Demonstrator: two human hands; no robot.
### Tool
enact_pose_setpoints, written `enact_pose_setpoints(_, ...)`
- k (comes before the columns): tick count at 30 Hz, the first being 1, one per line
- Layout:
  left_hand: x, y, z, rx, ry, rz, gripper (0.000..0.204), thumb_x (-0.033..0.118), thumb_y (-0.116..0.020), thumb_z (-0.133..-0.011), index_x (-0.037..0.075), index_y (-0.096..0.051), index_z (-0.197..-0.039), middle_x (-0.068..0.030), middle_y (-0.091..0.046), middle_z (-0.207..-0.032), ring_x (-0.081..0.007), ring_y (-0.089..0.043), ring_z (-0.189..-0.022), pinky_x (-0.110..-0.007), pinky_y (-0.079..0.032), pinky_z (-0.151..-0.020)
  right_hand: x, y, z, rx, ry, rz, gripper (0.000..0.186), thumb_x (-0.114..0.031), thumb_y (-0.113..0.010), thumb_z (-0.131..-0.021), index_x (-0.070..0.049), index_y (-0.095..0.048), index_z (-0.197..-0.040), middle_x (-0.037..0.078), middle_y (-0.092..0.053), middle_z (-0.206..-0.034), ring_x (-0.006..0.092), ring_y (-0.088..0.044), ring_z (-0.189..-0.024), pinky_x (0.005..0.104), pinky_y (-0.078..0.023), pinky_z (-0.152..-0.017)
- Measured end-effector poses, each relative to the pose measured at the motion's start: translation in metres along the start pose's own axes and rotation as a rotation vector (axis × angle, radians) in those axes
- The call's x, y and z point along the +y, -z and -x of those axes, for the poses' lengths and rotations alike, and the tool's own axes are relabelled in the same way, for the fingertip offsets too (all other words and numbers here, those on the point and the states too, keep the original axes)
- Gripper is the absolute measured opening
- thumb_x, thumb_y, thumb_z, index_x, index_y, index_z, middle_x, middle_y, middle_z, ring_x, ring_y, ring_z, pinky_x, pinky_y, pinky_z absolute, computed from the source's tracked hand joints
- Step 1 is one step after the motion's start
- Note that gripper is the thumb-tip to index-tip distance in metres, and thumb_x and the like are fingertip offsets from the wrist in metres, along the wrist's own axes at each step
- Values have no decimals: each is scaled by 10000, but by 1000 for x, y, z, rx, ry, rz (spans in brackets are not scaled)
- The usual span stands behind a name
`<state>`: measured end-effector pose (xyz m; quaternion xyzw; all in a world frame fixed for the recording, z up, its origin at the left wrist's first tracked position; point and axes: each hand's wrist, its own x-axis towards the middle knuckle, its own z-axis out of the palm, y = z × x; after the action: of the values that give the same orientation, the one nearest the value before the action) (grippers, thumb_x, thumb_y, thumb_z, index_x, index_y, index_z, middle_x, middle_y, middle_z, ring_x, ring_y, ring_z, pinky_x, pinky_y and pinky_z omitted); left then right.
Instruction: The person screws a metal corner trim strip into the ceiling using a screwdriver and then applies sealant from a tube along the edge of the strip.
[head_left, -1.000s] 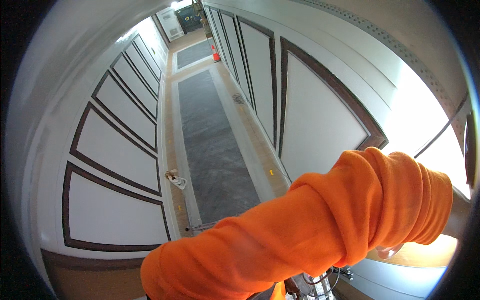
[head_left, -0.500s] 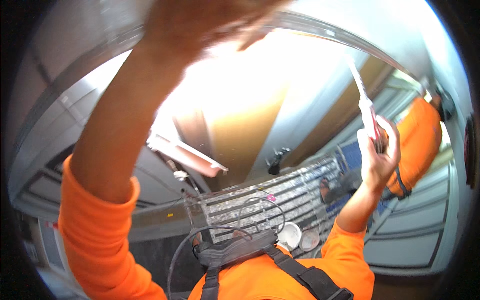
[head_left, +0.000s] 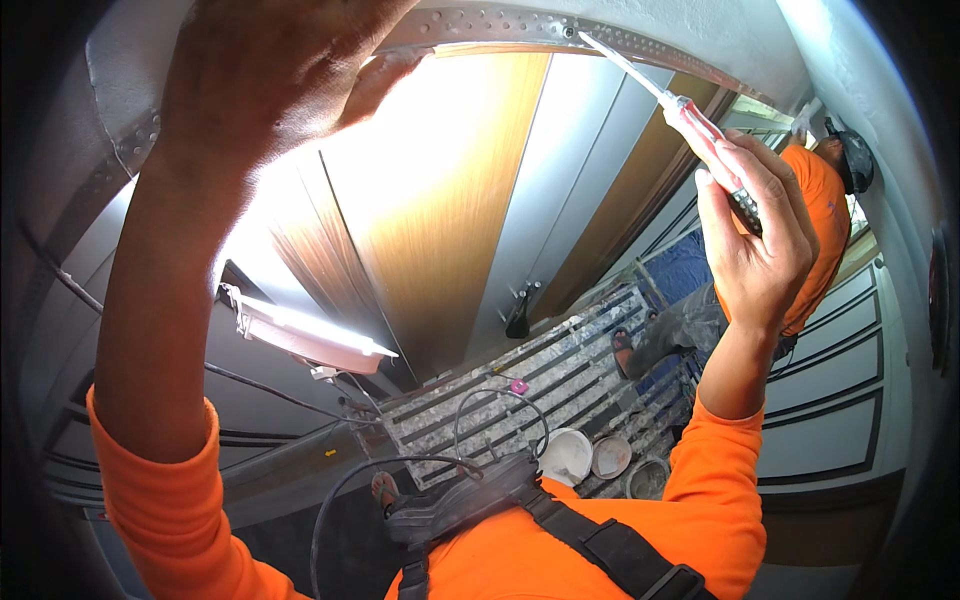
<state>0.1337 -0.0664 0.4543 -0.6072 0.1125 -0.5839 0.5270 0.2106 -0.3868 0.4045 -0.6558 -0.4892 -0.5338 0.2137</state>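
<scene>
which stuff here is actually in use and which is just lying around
In use: screwdriver gripped in the right hand, its tip at the perforated metal strip; left hand pressed flat near that strip.

Lying about: white bucket, two small pails, work light, black cable.

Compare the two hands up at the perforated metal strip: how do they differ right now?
The left hand is open, pressed flat near the perforated metal strip; the right hand is closed around a red-handled screwdriver. The left holds no tool; the right points its blade tip at the strip. Both are raised overhead, with orange sleeves.
</scene>
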Motion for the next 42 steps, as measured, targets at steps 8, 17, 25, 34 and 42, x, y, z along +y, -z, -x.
enact_pose_setpoints(8,5,-12,-1,125,64,33,425,402,-609,-734,139,-482,-1044,-33,-535,-965,-209,-580,-898,-476,-356,-966,-1,-5,-10,-25,73,21,307,74,-655,-667,-40,-631,-951,93,-622,-868,196,-616,-763,275,-509,-631)
enact_pose_setpoints(17,10,-13,-3,173,119,109,370,332,-629,-728,148,-488,-1016,-13,-531,-937,-181,-575,-895,-460,-367,-970,-5,10,-27,-125,241,269,319,34,-684,-633,-76,-649,-930,44,-600,-872,168,-594,-730,255,-492,-588)
enact_pose_setpoints(25,12,-13,0,244,151,131,371,281,-667,-682,143,-517,-992,-9,-533,-932,-191,-567,-903,-460,-379,-968,-26,20,-59,-290,508,492,276,24,-670,-689,-75,-647,-945,54,-613,-918,185,-607,-771,289,-509,-665)
enact_pose_setpoints(34,13,-6,4,116,180,237,467,343,-696,-651,125,-530,-1029,-49,-515,-995,-243,-527,-974,-472,-342,-997,-35,12,-71,-470,-175,89,167,-72,-606,-794,-54,-618,-959,36,-582,-793,116,-559,-626,237,-453,-543)
enact_pose_setpoints(42,10,12,18,-19,179,246,470,365,-690,-676,127,-530,-1047,-57,-510,-1028,-253,-503,-1020,-471,-290,-1031,-44,17,-68,-526,-463,-183,123,-88,-586,-776,-20,-554,-873,14,-525,-700,95,-520,-565,227,-414,-471)
